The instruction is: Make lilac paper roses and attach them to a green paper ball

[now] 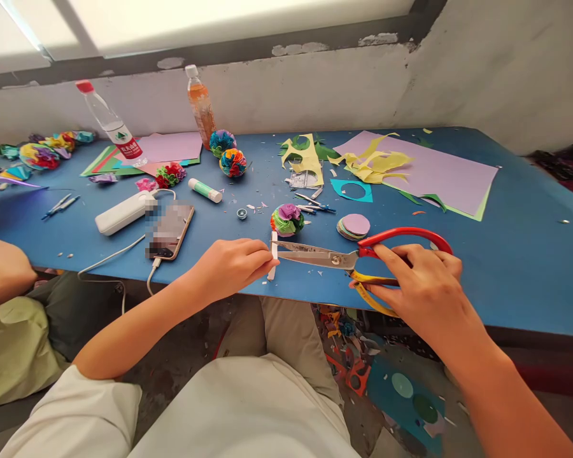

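My left hand (233,267) pinches a narrow white paper strip (274,245) that stands roughly upright above the front edge of the table. In my right hand (424,286) is a pair of scissors (337,259) with one red and one yellow handle. The blades point left and lie slightly parted, their tips at the strip beside my left fingertips. Just behind the blades rests a multicoloured paper ball (287,220). A stack of round paper discs (354,226), lilac on top, lies near the red handle.
On the blue table (520,254) are a phone (179,232), a white power strip (124,213), a glue stick (205,190), two drink bottles (119,137), compasses (61,205) and coloured paper sheets (439,172). Another person's arm (2,270) is at the left. Paper scraps (356,372) litter the floor.
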The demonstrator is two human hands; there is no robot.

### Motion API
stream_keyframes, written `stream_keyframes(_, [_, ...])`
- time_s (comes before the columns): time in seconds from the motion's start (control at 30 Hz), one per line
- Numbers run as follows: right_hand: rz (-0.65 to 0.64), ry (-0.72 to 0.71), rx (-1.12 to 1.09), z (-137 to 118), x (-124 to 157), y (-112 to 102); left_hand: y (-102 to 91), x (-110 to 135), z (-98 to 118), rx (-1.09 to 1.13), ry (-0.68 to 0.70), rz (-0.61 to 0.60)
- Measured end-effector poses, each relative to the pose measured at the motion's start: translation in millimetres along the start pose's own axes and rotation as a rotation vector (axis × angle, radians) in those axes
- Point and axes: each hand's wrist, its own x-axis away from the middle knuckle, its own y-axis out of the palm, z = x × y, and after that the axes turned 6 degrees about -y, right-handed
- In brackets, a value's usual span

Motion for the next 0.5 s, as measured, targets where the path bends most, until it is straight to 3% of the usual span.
stream_keyframes(0.5, [0.031,-0.053,0.027,-1.4,-6.9,0.1,-0.4,0.4,1.1,-0.031,0.100,-0.024])
